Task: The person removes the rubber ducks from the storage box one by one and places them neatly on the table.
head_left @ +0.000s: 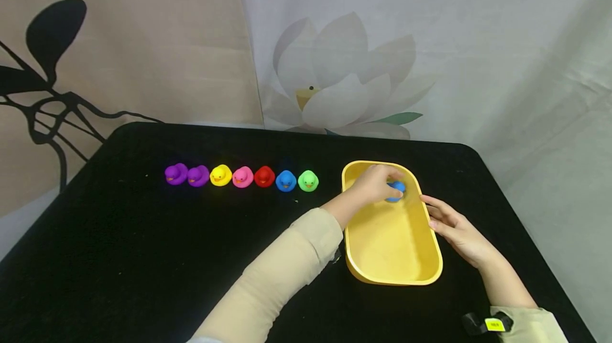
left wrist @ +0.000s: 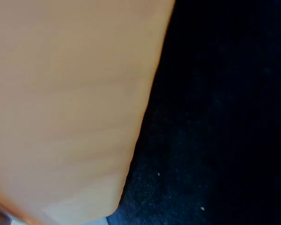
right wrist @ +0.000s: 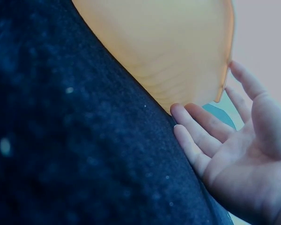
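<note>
Inside the yellow bin [head_left: 392, 247], toward its far end, my left hand [head_left: 375, 183] pinches a blue rubber duck [head_left: 397, 188] between thumb and fingers. The fingers partly cover the duck. At the bin's right side is my right hand [head_left: 454, 229], its extended fingertips right at the rim and outer wall. The right wrist view shows that hand [right wrist: 243, 145] with spread, fairly straight fingers against the bin wall [right wrist: 168, 51]. Only the bin's outer side [left wrist: 70, 103] and dark cloth fill the left wrist view; the left hand is out of it.
Left of the bin, a row of small rubber ducks runs across the black table [head_left: 143, 258]: two purple ones, the first [head_left: 176, 174] at the far left, then yellow [head_left: 221, 175], pink [head_left: 243, 177], red [head_left: 265, 177], blue [head_left: 286, 181] and green [head_left: 308, 181]. A printed curtain [head_left: 191, 40] hangs behind.
</note>
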Motion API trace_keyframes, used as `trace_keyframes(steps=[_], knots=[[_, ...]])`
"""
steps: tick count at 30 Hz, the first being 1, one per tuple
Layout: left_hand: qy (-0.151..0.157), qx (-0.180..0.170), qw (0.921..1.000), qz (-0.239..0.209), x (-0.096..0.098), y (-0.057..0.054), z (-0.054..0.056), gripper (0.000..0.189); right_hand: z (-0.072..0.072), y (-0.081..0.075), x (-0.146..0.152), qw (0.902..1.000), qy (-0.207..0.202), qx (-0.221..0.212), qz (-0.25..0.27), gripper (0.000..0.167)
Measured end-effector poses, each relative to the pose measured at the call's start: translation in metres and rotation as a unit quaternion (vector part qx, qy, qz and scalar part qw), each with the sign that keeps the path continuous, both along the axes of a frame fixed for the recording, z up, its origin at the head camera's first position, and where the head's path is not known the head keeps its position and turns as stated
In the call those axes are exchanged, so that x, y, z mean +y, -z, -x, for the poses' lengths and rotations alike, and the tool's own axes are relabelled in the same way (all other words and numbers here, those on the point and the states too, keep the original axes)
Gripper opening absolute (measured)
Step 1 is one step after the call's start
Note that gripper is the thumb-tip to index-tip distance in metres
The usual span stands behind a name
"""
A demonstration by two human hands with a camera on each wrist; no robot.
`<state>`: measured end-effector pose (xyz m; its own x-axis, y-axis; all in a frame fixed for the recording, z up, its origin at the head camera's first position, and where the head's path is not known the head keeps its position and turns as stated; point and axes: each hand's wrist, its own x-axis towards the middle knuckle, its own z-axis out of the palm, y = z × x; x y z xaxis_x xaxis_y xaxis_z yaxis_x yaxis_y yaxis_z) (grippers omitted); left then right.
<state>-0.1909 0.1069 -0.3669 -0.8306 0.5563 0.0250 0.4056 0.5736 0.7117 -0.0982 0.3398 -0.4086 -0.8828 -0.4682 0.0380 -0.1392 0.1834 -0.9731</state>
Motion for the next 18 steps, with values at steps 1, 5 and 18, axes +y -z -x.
trace_keyframes(steps=[1,5,18], knots=[[-0.002,-0.002,1.0,0.003,0.0011,0.0005,0.0007,0.044,0.0,-0.0002,-0.0001,1.0,0.0,0.0,0.0,0.048],[-0.004,-0.016,0.9998,0.009,0.0039,0.002,0.0018,0.043,0.0,-0.0009,-0.0005,1.0,-0.002,0.003,0.001,0.048],[0.007,-0.017,0.9989,0.042,0.0074,0.009,0.0028,0.041,-0.0014,-0.0027,-0.0017,1.0,0.003,-0.003,-0.006,0.048]])
